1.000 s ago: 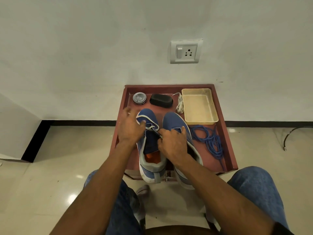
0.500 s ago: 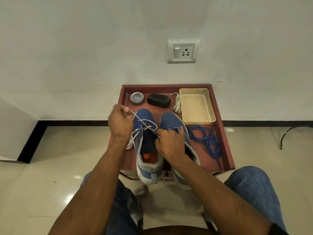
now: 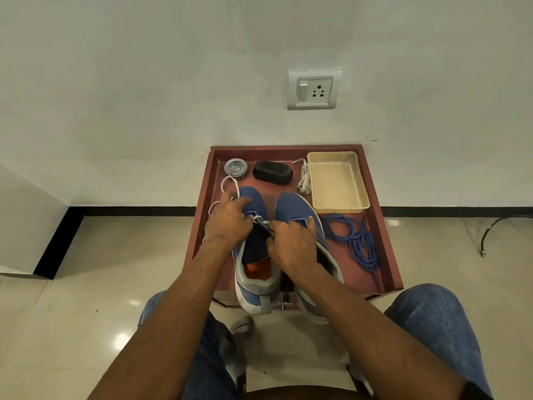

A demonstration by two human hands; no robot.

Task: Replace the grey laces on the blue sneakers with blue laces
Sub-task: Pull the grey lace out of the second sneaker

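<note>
Pinching grey lace, both left hand and right hand, fingertips hidden over sneaker

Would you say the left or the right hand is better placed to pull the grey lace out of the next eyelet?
Probably the left hand: it lies over the grey lace on the left sneaker, while the right hand steadies the tongue.

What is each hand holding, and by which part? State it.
Left hand grips the grey lace over the left sneaker. Right hand pinches that sneaker's eyelet edge.
</note>
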